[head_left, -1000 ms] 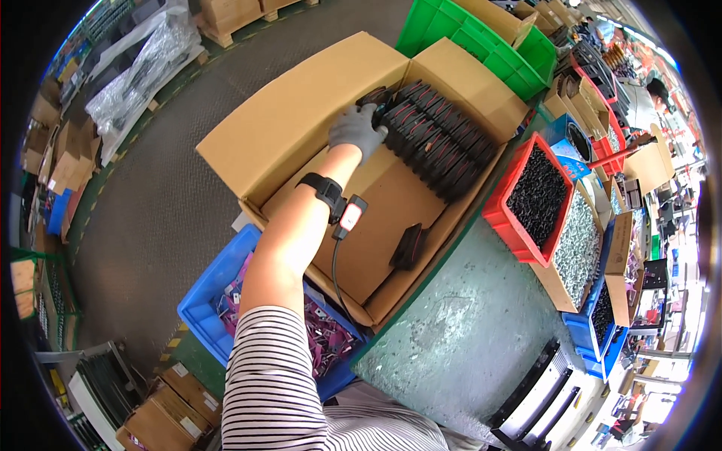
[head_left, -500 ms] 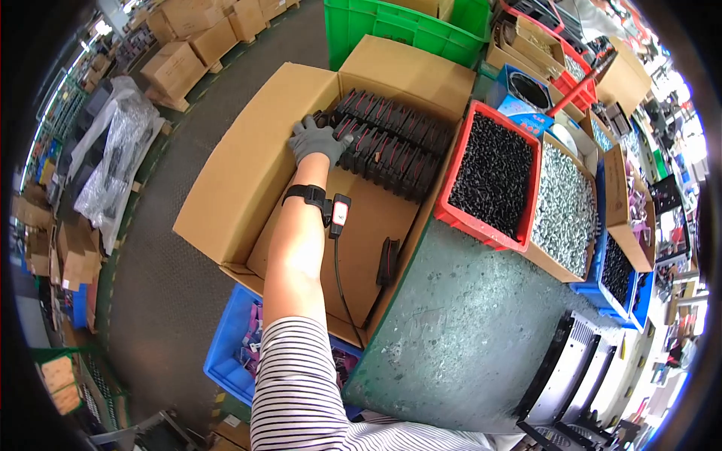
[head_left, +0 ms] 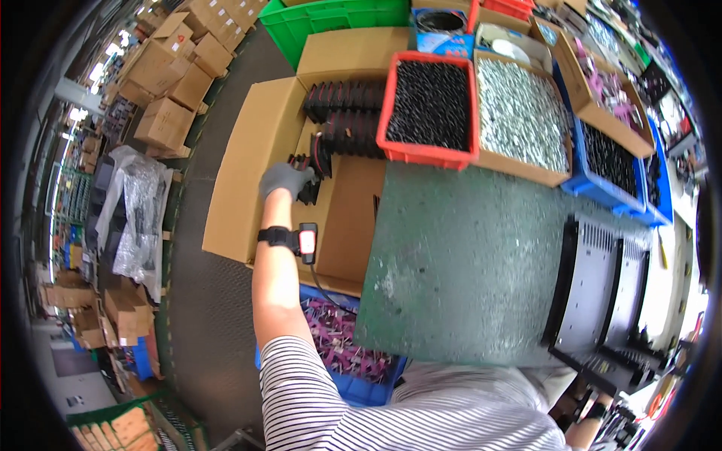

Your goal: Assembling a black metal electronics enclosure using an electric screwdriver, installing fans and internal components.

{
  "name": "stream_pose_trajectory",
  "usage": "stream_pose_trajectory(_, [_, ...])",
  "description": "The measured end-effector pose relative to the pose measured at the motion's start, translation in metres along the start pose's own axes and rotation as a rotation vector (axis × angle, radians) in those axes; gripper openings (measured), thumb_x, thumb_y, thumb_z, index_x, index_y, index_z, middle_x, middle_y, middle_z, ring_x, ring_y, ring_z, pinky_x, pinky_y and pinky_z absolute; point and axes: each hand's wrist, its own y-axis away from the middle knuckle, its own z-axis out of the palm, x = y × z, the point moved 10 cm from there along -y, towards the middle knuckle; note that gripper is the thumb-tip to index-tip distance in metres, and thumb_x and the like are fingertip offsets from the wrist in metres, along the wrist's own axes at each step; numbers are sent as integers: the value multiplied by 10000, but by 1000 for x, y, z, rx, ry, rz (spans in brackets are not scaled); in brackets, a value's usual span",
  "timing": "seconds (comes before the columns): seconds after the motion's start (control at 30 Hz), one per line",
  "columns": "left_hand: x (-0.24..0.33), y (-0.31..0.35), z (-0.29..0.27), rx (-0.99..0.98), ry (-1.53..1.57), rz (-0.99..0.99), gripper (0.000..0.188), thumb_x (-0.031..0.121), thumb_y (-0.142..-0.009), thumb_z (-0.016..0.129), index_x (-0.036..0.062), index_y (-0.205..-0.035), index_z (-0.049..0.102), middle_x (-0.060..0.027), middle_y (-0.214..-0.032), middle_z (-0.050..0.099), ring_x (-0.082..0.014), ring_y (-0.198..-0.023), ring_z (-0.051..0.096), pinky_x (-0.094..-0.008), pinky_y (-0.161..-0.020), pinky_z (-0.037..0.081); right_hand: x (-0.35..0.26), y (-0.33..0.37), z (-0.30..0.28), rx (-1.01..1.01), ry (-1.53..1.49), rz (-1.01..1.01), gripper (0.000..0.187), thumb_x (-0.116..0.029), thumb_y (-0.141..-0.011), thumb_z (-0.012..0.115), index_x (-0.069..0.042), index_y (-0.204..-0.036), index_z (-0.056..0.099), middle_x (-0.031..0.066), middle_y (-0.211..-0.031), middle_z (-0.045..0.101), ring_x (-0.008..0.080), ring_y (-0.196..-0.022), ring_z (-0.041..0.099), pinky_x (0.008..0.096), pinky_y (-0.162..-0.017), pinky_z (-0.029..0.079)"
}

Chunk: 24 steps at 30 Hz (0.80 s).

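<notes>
My left hand (head_left: 284, 180), in a grey glove, is inside the open cardboard box (head_left: 252, 150). Its fingers are closed around a black ribbed part (head_left: 307, 188) with thin red lines, by the box's left wall. Another such part (head_left: 322, 156) stands just beyond the fingers, and rows of similar black parts (head_left: 342, 101) fill the far end. Low at the right, my right hand (head_left: 600, 398) shows only partly beside a black metal frame (head_left: 602, 293); its fingers are hidden.
Right of the box lies a green worktop (head_left: 459, 263). Along its far side stand a red bin of black screws (head_left: 389, 143) and a carton of silver fasteners (head_left: 519, 113). A blue bin (head_left: 361, 391) of purple parts sits below the box; a green crate (head_left: 338, 19) stands behind.
My left hand has drawn back from the far rows toward me, with a black part in its fingers. The view has swung right, and part of my right arm now shows.
</notes>
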Motion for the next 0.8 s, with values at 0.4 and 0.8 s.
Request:
stream_pose_trajectory(0.4, [34, 232, -143, 206, 941, 473, 318, 279, -846, 622, -15, -960, 658, -33, -798, 645, -99, -697, 567, -241, -649, 437, 35, -109, -107, 56, -441, -5, 583, -320, -886, 359, 110, -1280, 368, 273, -1344, 378, 392, -1226, 410, 493, -1030, 364])
stream_pose_trajectory(0.8, [363, 456, 28, -663, 451, 1068, 494, 475, -886, 530, 4, -932, 673, -43, -706, 634, -113, -689, 552, -283, -705, 448, -44, -43, -46, -374, -328, -403, 536, -382, -984, 258, 26, -1235, 500, 124, -1110, 595, 204, -1027, 567, 312, -926, 423])
